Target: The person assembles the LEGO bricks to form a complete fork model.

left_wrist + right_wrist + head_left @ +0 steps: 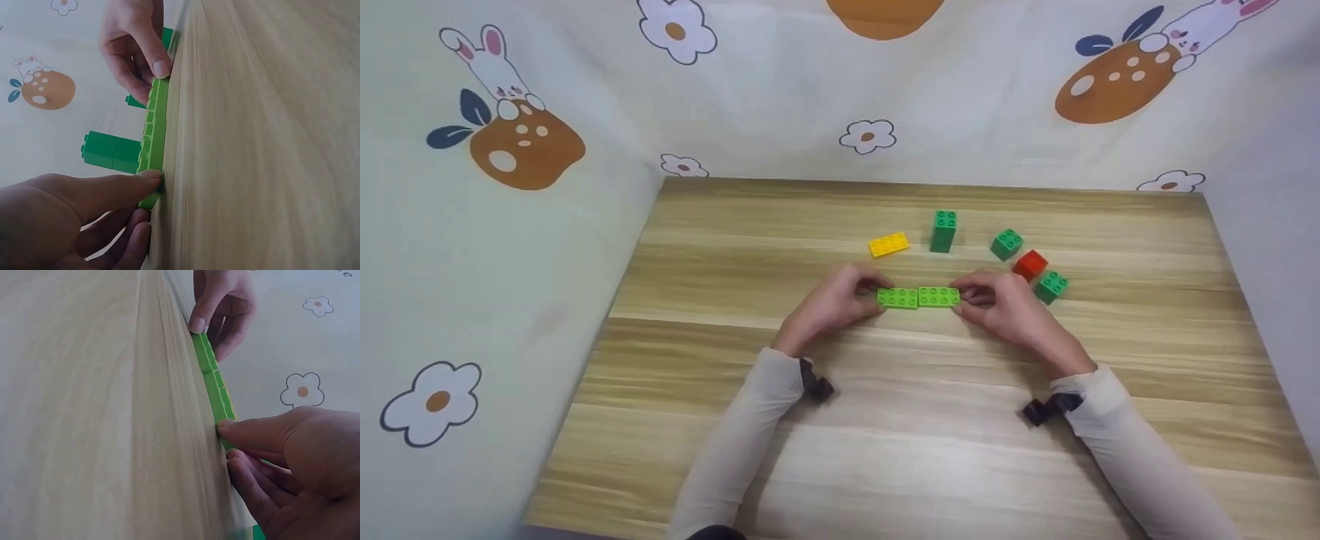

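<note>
Two flat lime-green toy bricks lie end to end on the wooden table. My left hand (844, 300) pinches the outer end of the left lime-green brick (898, 298), thumb at the near side. At the other end, my right hand (997, 300) pinches the right lime-green brick (938, 297) the same way. The bricks' short ends meet, with a thin seam between them in the head view. In the left wrist view the lime-green row (154, 126) sits flat along the tabletop. Fingers beyond the bricks are partly hidden.
Behind the hands stand a yellow flat brick (889, 244) and a tall green stack (943, 231). A green brick (1006, 244), a red brick (1030, 265) and another green brick (1051, 286) stand close by the right hand. A printed cloth (780, 90) hangs behind the table.
</note>
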`<state>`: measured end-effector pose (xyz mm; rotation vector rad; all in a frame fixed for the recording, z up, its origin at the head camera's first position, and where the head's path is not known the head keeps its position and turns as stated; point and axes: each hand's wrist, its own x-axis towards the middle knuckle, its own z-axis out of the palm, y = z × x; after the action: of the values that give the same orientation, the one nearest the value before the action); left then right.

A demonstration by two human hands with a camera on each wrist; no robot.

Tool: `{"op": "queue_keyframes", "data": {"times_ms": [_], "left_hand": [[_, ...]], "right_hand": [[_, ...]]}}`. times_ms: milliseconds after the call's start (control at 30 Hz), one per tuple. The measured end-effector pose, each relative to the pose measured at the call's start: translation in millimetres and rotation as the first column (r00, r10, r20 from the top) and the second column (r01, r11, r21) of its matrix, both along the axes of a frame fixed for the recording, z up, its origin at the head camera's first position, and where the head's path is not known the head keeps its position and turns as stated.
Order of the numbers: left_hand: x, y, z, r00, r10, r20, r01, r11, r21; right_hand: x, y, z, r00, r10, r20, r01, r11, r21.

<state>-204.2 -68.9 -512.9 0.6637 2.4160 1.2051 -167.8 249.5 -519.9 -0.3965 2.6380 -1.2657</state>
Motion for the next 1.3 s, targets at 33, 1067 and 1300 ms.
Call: {"op": "queue_keyframes", "data": {"times_ms": [33,1067,1300], "left_hand": [[0.3,0.2,0.0,1.0,0.001,0.005,-0.001,1.0,0.008],[1.3,1.3,-3.5,1.0,0.022,-0.001,-0.022,0.999,0.024],[1.5,1.6,-3.4,1.0,0.019,0.012,-0.019,1.0,0.013]], "right_hand": [[0.3,0,0.3,1.0,0.001,-0.003,-0.001,1.0,-0.005],[-1.5,5,1.7,0.988,-0.073,-0.135,0.051,0.986,-0.156],[0.8,21,11.9,0.945,-0.231,-0.231,0.165,0.948,-0.272]]}}
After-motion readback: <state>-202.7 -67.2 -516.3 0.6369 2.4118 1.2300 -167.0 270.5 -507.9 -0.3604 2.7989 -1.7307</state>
